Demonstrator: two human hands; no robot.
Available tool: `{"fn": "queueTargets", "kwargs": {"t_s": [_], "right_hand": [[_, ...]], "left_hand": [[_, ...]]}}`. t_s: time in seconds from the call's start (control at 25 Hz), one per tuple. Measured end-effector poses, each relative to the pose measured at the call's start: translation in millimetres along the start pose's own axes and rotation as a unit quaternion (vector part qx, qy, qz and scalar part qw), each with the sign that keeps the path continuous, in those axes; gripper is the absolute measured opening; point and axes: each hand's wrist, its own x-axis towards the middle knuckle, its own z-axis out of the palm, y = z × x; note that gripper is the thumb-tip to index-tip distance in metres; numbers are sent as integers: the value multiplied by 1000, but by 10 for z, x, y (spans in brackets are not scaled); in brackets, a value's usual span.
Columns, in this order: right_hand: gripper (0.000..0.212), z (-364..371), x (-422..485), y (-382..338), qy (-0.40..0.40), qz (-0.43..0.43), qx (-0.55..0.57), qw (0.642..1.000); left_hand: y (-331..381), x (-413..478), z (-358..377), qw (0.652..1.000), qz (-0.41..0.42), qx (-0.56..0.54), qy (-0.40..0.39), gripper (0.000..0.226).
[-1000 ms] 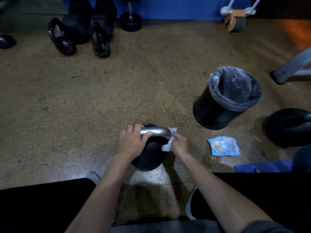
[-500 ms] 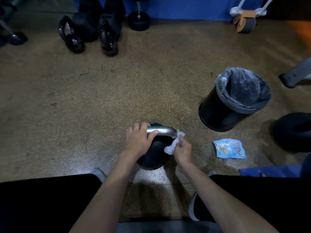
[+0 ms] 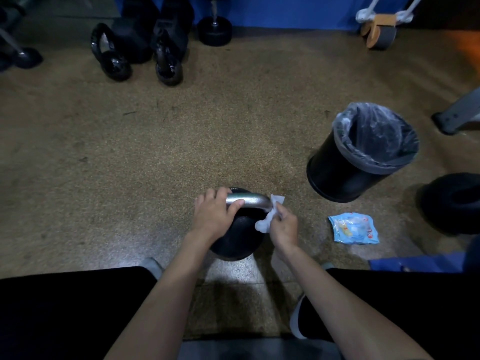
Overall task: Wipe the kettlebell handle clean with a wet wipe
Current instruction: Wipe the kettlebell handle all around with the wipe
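Observation:
A black kettlebell [image 3: 237, 240] stands on the speckled floor between my knees. Its silver handle [image 3: 250, 200] runs left to right across the top. My left hand [image 3: 214, 215] is closed around the left part of the handle, thumb over the bar. My right hand [image 3: 283, 227] pinches a crumpled white wet wipe [image 3: 268, 216], which is pressed against the handle's right bend. The part of the handle under my left palm is hidden.
A black bin [image 3: 337, 175] with a clear liner stands to the right. A light blue wipe packet [image 3: 353, 228] lies on the floor beside it. A dark weight [image 3: 453, 201] is at the right edge. More kettlebells [image 3: 167, 61] and dumbbells line the far blue wall.
The camera view has shifted so the scene sits further right. The wipe stays at the handle's right bend, with my right hand a little lower along it. My left hand keeps its grip.

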Motion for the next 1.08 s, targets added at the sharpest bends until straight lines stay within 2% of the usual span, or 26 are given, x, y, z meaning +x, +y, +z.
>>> {"fn": "queueTargets", "kwargs": {"t_s": [0.28,0.44,0.6,0.8,0.96,1.08], "right_hand": [[40,8,-53,32,6,2,19,1000],[42,21,-98,128,-7,51,4,999],[40,38,-95,56,14,16,30,999],[40,2,-49,40,-6,42,19,999],[41,24,-82,-6,12,9,23,1000],[42,49,-109,95,11,24,13,1000]], "left_hand": [[16,-17,-11,1000,1,-6,-2,49],[11,-24,-14,1000,-1,-7,-6,49],[6,-4,6,1000,1,-6,-5,49],[10,-9,-7,1000,5,-2,-3,49],[8,-3,-3,1000,2,-5,-5,49],[1,-9,0,1000,0,-6,-4,49]]}}
